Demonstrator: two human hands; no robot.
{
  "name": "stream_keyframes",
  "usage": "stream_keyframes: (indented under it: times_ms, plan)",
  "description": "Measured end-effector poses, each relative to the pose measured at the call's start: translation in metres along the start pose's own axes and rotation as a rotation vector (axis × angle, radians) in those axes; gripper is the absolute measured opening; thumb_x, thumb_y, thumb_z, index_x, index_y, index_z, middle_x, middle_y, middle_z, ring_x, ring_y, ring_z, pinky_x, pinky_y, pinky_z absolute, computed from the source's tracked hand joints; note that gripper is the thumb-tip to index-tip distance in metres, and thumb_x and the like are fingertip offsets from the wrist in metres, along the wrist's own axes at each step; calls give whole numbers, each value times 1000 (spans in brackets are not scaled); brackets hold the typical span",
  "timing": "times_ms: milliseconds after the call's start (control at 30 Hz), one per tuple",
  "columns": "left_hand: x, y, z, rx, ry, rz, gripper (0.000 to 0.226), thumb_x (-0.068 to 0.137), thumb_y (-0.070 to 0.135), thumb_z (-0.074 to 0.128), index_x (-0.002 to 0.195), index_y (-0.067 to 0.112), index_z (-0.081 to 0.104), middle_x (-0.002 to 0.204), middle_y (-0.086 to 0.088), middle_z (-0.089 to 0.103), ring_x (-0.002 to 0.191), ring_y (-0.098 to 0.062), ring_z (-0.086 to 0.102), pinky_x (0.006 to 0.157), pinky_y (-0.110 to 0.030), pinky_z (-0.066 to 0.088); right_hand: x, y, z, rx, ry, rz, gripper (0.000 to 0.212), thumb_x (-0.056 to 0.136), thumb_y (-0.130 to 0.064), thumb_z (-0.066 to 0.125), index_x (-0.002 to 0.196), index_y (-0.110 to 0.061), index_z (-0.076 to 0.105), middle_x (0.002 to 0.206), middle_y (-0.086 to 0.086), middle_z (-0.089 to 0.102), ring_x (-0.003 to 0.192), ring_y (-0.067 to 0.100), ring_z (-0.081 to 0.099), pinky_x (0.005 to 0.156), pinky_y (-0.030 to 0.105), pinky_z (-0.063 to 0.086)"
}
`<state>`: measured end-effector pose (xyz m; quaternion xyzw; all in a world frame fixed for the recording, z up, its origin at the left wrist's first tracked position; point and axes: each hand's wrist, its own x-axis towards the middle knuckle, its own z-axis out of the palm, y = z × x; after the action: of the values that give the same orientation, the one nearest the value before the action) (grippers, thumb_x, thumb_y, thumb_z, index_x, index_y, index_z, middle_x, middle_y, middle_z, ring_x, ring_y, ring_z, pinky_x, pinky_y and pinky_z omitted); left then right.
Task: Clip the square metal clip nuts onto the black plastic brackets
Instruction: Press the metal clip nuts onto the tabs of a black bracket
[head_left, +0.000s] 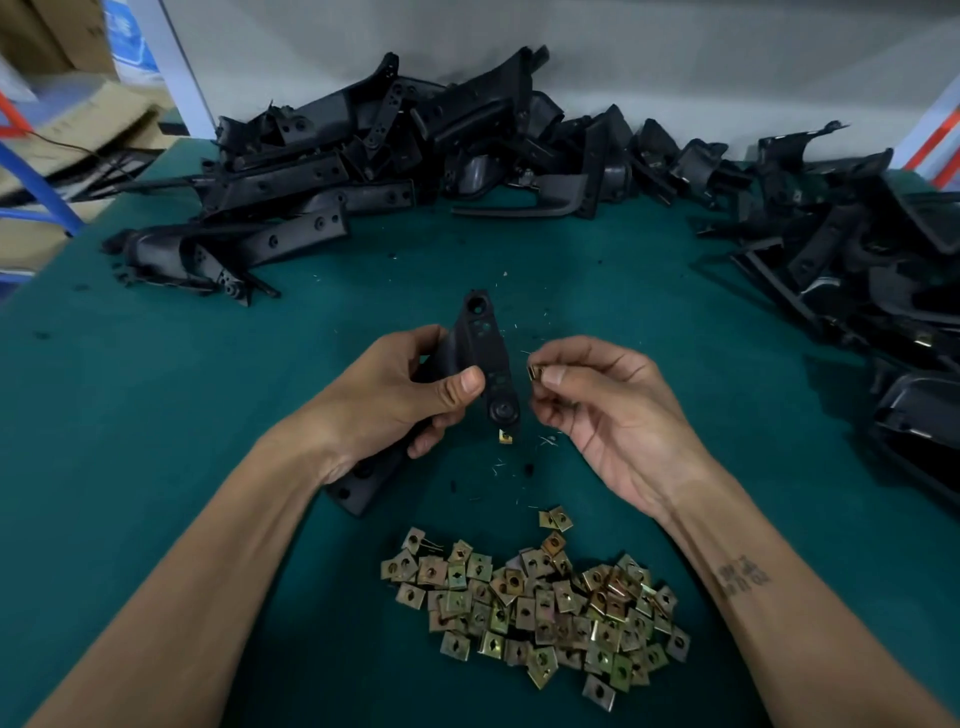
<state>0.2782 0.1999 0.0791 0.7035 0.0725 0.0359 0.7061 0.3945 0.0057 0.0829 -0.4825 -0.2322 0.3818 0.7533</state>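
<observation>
Step in hand judged as mid-assembly: one clip nut already seated, a second being presented.

Left hand (410, 387) found curled round black plastic bracket (480, 358), thumb pressed on its face, fingers wrapped behind. Bracket held upright and slightly tilted above green worktop (156, 415), lower end projecting below the wrist. Fitted clip nut (505, 436) noted on the tab at the bracket's lower near end, below a round boss.

Right hand (597, 405) found pinching a single clip nut (535, 372) between thumb and fingertips, remaining fingers loosely curled. Nut held edge-on, just beside the bracket's right edge, apart from it, not yet engaged. Orientation of its open side not determinable.

Next move judged to call for alignment of the nut's open side with the bracket edge, then a firm push until its hole sits over a bracket hole. Steady left-hand grip required against the push; risk of a skewed seat if presented at an angle.

Loose clip nut pile (535, 597) lying on worktop near the person, between the forearms. Bracket stock (322, 171) heaped along the far side; further heap (857, 249) at right.
</observation>
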Motion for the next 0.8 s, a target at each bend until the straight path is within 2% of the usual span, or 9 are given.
stream_keyframes:
  times_ms: [200, 300, 400, 533, 800]
  plan:
    - [1, 0, 5, 54, 85, 0, 44, 82, 40, 73, 106, 6, 58, 62, -9, 48, 42, -18, 40, 41, -27, 38, -1, 3, 5, -201, 33, -73, 14, 82, -2, 74, 89, -11, 80, 84, 17, 74, 68, 23, 69, 63, 26, 57]
    - [1, 0, 5, 61, 108, -2, 46, 81, 40, 74, 107, 6, 59, 61, -10, 47, 42, -18, 41, 40, -27, 38, -2, 3, 7, -236, 30, -101, 12, 82, -6, 77, 92, -12, 81, 86, 15, 76, 71, 22, 70, 65, 26, 57]
    - [1, -1, 6, 50, 130, -14, 46, 79, 40, 75, 107, 7, 59, 60, -10, 45, 42, -16, 41, 40, -26, 38, -2, 3, 7, -220, 77, -111, 19, 87, 5, 69, 93, -11, 80, 88, 16, 76, 74, 22, 72, 67, 26, 58]
    - [2, -3, 6, 29, 133, -17, 44, 78, 42, 77, 103, 11, 60, 60, -8, 45, 42, -15, 41, 40, -25, 38, -2, 0, 7, -220, 117, -110, 21, 87, 8, 69, 99, -8, 75, 84, 16, 75, 72, 24, 72, 66, 27, 58]
    - [3, -5, 4, 60, 136, -7, 49, 77, 46, 80, 106, 11, 61, 58, -7, 47, 43, -16, 42, 41, -25, 39, -3, -3, 11, -269, 117, -147, 24, 85, 9, 72, 80, -14, 76, 80, 13, 75, 72, 22, 73, 66, 24, 58]
